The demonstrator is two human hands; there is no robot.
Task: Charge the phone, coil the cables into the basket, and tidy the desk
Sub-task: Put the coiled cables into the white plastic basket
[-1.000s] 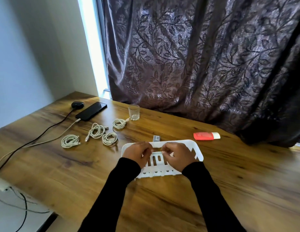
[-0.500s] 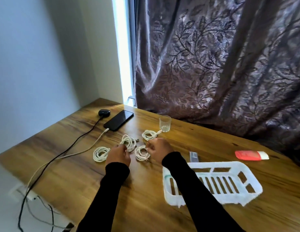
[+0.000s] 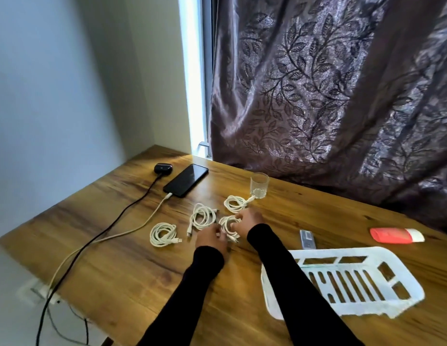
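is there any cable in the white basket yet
No, the white basket holds no cable; all four coiled cables lie on the desk left of it.

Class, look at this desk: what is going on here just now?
A person in black sleeves has both hands, left hand and right hand, on one small coiled white cable on the wooden desk. Three more white coils lie nearby. The white slotted plastic basket holds no cables. The black phone is plugged in.

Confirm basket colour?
White, a slatted plastic basket, empty on the desk to the person's right; the head view shows it clearly.
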